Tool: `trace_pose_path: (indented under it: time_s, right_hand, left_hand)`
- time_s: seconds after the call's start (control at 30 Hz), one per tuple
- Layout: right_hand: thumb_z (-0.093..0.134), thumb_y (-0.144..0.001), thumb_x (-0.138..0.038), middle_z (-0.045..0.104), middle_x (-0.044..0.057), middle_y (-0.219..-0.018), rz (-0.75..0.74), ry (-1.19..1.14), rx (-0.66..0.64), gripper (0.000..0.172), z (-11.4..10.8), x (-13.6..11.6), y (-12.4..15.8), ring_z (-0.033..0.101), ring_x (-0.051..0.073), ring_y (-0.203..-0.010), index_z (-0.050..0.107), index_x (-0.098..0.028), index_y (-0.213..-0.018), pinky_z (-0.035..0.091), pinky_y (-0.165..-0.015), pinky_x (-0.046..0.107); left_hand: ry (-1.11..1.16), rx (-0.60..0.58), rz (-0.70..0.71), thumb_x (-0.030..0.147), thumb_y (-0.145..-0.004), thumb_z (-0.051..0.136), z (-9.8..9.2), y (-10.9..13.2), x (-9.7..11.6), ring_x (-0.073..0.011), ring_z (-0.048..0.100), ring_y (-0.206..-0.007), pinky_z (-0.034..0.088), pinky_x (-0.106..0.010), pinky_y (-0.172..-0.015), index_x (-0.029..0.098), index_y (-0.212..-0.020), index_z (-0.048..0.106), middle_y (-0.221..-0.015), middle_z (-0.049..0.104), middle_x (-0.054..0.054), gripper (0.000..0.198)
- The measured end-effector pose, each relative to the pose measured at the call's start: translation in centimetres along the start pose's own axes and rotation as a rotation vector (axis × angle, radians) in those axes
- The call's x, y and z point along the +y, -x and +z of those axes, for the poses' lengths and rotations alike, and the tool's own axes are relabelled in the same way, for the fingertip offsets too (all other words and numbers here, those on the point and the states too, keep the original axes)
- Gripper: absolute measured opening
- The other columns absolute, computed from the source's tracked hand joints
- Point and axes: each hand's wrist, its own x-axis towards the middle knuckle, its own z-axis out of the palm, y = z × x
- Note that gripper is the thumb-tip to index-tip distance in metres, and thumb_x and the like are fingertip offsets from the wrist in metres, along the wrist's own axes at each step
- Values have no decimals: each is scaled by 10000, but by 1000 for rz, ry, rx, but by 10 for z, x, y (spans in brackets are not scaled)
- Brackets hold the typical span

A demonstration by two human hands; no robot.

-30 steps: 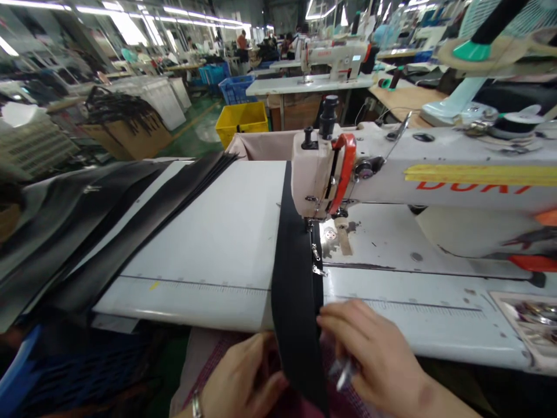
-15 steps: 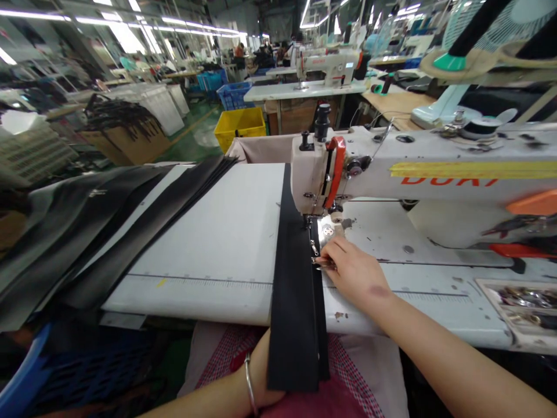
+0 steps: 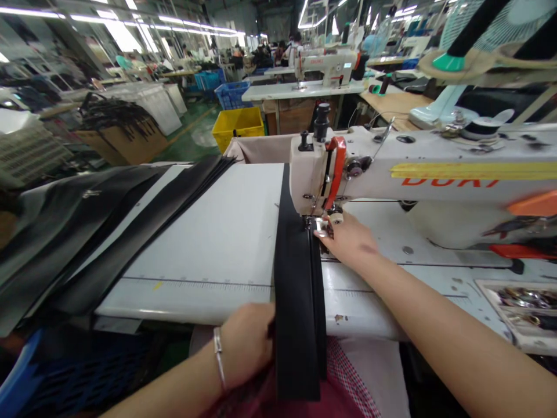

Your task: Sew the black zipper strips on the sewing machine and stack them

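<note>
A long black strip of leather-like material (image 3: 296,302) runs from under the sewing machine head (image 3: 311,174) over the table's front edge, its near end hanging at my lap. At its left edge my left hand (image 3: 250,342) is closed, fingertips hidden behind the strip. Beside the needle and presser foot (image 3: 308,223) is my right hand (image 3: 348,238), thumb and fingers pinched close to the strip's right edge. Shiny metal shows at these fingertips, but I cannot make out what they hold. A narrower black layer (image 3: 321,313) lies along the strip's right side.
Black strips (image 3: 165,232) lie in piles on the table's left, over a blue basket (image 3: 78,371). A tray of small metal parts (image 3: 522,302) sits at the right. Behind stand a yellow crate (image 3: 238,126), a fan (image 3: 444,104) and another sewing machine (image 3: 328,67).
My right hand has moved forward, up to the needle area. My left hand has come up and left from beneath the strip to its left edge. The strip's near end has shifted slightly.
</note>
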Motion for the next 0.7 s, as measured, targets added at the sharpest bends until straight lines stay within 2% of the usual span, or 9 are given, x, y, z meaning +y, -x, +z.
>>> trace_pose_path:
  time_s: [0.07, 0.1, 0.13, 0.23, 0.27, 0.33, 0.5, 0.6, 0.7]
  right_hand:
    - [494, -848, -259, 594, 78, -1100, -159, -44, -58, 238, -8, -4, 38, 546, 225, -1034, 578, -199, -1062, 458, -844, 343]
    - [466, -827, -190, 585, 76, -1143, -291, -95, -94, 275, -11, -5, 59, 533, 212, -1070, 568, -193, -1082, 456, -876, 342]
    - [454, -778, -136, 570, 80, -1192, -405, -145, -130, 341, -13, -6, 79, 514, 210, -1112, 562, -183, -1098, 456, -902, 346]
    - [476, -642, -126, 488, 112, -1344, -604, -176, -146, 602, -13, -7, 124, 428, 254, -1243, 505, -135, -1242, 459, -946, 395]
    - [480, -620, -129, 464, 118, -1374, -637, -151, -128, 672, -12, -8, 133, 411, 269, -1263, 472, -123, -1292, 470, -939, 407]
    - [473, -621, -107, 460, 119, -1386, -682, -85, -76, 712, -9, -9, 140, 420, 281, -1262, 445, -119, -1332, 506, -894, 411]
    - [390, -751, -26, 562, 106, -1280, -702, -64, 57, 515, -4, -14, 132, 498, 263, -1191, 554, -123, -1229, 545, -833, 367]
    - [359, -843, -61, 615, 109, -1185, -705, -94, 121, 391, -3, -15, 129, 529, 257, -1147, 611, -113, -1138, 546, -839, 356]
    - [332, -894, -84, 627, 104, -1155, -705, -125, 151, 364, -2, -13, 128, 537, 246, -1133, 632, -115, -1098, 538, -857, 347]
  left_hand:
    - [-386, 232, 116, 399, -855, 533, -31, -14, 11, -332, 498, -1158, 394, -535, -989, 168, -1220, 507, -1164, 567, -135, 432]
    - [-589, 271, 229, 355, -854, 541, -44, -24, 13, -332, 428, -1237, 333, -541, -1043, 157, -1297, 449, -1277, 497, -156, 494]
    - [-768, 239, 366, 298, -861, 524, -55, -37, 15, -315, 359, -1302, 285, -525, -1085, 162, -1365, 381, -1380, 410, -159, 541]
    - [-995, -102, 666, 202, -832, 515, -74, -76, 12, -255, 210, -1401, 192, -463, -1148, 224, -1454, 242, -1522, 220, -99, 680]
    - [-1009, -184, 698, 211, -814, 534, -77, -86, 10, -246, 198, -1407, 178, -454, -1153, 234, -1455, 240, -1527, 216, -88, 706]
    - [-1013, -230, 712, 250, -781, 574, -79, -97, 6, -242, 188, -1412, 153, -447, -1159, 225, -1452, 253, -1525, 227, -92, 744]
    - [-1003, -215, 734, 240, -688, 635, -78, -97, 2, -247, 178, -1414, 122, -454, -1163, 201, -1454, 252, -1526, 215, -115, 857]
    - [-1006, -213, 725, 251, -668, 648, -78, -95, 2, -249, 172, -1414, 115, -459, -1165, 199, -1459, 236, -1528, 209, -115, 893]
    - [-1010, -217, 714, 237, -615, 678, -79, -97, 3, -261, 175, -1412, 101, -456, -1169, 191, -1462, 227, -1530, 200, -117, 961]
